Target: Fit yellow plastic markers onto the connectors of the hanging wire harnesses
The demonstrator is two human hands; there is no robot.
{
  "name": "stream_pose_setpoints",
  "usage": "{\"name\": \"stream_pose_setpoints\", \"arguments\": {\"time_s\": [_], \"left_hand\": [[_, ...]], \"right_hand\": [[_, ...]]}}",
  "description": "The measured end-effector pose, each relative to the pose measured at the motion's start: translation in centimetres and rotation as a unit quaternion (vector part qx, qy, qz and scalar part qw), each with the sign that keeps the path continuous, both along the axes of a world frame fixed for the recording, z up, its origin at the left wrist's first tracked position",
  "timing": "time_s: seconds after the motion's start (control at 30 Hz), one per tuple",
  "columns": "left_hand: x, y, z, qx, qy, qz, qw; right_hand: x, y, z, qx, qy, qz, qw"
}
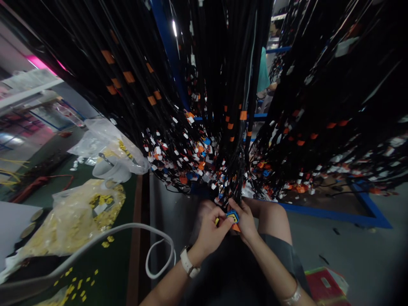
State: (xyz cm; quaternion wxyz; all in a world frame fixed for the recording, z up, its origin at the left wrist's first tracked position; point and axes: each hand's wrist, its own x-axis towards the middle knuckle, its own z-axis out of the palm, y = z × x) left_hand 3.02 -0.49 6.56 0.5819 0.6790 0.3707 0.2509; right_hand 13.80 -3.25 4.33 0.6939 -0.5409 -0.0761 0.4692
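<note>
Low in the middle of the view, a blue connector with a yellow insert (pixel 233 216) sits between my two hands. My right hand (pixel 245 219) is closed around its right side, where black wires come down from above. My left hand (pixel 213 227), with a white watch on the wrist, has its thumb pressed against the yellow face. A bit of yellow shows between the left fingers, and something orange lies under the connector. Thick bundles of black cables (pixel 234 85) with orange tape hang just beyond the hands, ending in many small white, orange and blue connectors.
On the green table (pixel 119 272) at left are bags of yellow parts (pixel 72 216), a clear bag (pixel 111 148), loose yellow pieces and a thick grey hose (pixel 127 227). A blue frame (pixel 321 210) stands low at right. A red folder (pixel 327 287) lies at lower right. A person in teal shows behind the cables.
</note>
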Motion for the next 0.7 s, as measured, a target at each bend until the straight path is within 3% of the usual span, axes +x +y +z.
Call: {"name": "stream_pose_setpoints", "arguments": {"time_s": [0.4, 0.7], "left_hand": [[-0.12, 0.09, -0.62, -0.015, -0.012, -0.031, 0.999], [-0.12, 0.13, -0.1, 0.011, -0.008, -0.036, 0.999]], "right_hand": [[0.4, -0.11, -0.41, -0.004, -0.062, 0.006, 0.998], [-0.06, -0.13, -0.37, 0.017, -0.058, 0.026, 0.998]]}}
